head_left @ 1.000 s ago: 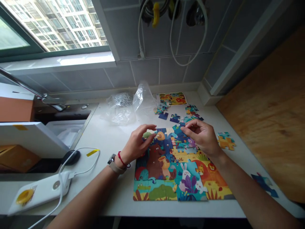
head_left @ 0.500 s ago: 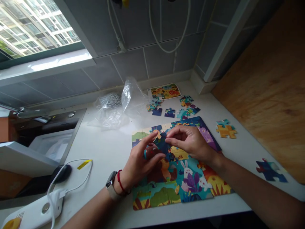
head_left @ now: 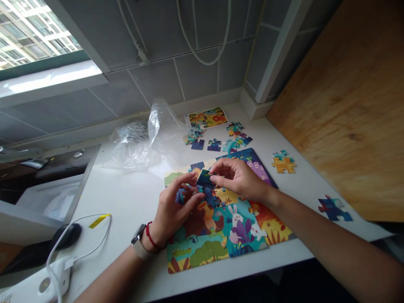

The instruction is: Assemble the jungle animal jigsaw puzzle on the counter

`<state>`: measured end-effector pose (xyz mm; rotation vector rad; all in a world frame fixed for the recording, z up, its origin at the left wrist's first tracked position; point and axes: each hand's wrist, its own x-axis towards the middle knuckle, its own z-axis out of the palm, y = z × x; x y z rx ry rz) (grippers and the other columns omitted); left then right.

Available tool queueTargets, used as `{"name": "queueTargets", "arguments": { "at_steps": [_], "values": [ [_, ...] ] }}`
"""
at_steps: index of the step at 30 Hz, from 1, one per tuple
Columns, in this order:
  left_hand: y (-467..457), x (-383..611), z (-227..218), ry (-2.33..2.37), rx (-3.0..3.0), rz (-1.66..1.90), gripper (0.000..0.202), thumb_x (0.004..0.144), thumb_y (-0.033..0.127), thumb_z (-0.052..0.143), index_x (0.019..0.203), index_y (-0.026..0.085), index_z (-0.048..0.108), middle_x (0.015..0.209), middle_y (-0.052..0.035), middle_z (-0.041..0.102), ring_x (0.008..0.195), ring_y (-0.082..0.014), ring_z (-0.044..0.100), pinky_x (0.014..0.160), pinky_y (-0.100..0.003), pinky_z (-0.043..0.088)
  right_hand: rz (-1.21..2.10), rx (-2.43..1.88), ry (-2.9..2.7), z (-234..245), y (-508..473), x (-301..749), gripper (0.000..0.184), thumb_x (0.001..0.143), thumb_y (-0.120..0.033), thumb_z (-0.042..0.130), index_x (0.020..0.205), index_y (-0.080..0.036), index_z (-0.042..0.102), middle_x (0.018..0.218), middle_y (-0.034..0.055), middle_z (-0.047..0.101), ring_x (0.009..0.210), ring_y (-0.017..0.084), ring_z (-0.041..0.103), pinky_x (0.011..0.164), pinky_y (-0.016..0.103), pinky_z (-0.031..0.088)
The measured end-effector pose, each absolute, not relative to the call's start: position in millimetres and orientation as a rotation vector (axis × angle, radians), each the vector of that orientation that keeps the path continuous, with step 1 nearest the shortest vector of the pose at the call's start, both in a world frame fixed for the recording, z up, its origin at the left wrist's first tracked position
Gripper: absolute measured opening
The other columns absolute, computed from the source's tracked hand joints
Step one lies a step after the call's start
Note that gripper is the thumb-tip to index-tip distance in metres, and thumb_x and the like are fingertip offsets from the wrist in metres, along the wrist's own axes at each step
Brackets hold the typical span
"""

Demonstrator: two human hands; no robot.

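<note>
A dark blue-green puzzle piece (head_left: 204, 179) is pinched between the thumb and fingers of my right hand (head_left: 241, 180). It is held tilted over the upper middle of a jigsaw puzzle (head_left: 210, 250) with animal pictures. My left hand (head_left: 172, 208) hovers over the puzzle's left side, thumb and fingers apart. Its fingertips come close to the piece's left edge; whether they touch it I cannot tell. Both hands cover parts of the puzzle, which shows a rabbit (head_left: 236, 215) and green bushes.
Loose pieces (head_left: 214, 144) lie beyond the puzzle, near a picture card (head_left: 212, 116). More pieces (head_left: 284, 165) and a dark piece (head_left: 335, 208) lie to the right. Clear plastic bags (head_left: 135, 145) rest at the back left. A white device (head_left: 53, 280) with a cable sits front left, beside a sink (head_left: 82, 185).
The piece in my right hand has tilted and shows more of its face. My left fingers have spread slightly. The whole view has shifted, moving the scene leftward.
</note>
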<state>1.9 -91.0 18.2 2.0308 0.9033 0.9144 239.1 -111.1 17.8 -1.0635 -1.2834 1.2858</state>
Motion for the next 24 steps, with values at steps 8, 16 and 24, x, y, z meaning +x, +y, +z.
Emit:
{"name": "queueTargets", "arguments": {
  "at_steps": [8, 16, 24],
  "values": [
    [-90, 5, 21, 0.885, 2.024, 0.903, 0.036, 0.1, 0.02, 0.064, 0.133, 0.027, 0.056, 0.118, -0.0072, 0.07, 0.088, -0.0153, 0.074, 0.078, -0.031, 0.065, 1.283, -1.029, -0.929, 25, -106, 247, 0.056, 0.075, -0.031, 0.089, 0.121, -0.03, 0.058, 0.089, -0.0071, 0.062, 0.068, 0.013, 0.073, 0.067, 0.029, 0.065],
    [-88, 4, 21, 0.814, 2.109, 0.878, 0.028, 0.099, 0.015, 0.062, 0.126, 0.023, 0.062, 0.116, -0.0065, 0.068, 0.085, -0.0124, 0.073, 0.077, -0.026, 0.063, 0.979, -1.126, -0.755, 18, -89, 270, 0.047, 0.072, -0.04, 0.09, 0.11, -0.026, 0.065, 0.081, -0.0049, 0.063, 0.071, 0.012, 0.065, 0.058, 0.022, 0.057],
    [-87, 4, 23, 0.768, 2.184, 0.83, 0.018, 0.101, 0.016, 0.06, 0.117, 0.021, 0.065, 0.115, -0.0081, 0.068, 0.095, -0.0162, 0.072, 0.081, -0.029, 0.06, 1.112, -1.14, -0.813, 13, -89, 264, 0.045, 0.063, -0.046, 0.096, 0.086, -0.022, 0.065, 0.078, -0.0036, 0.065, 0.071, 0.014, 0.065, 0.062, 0.027, 0.06]
  ]
}}
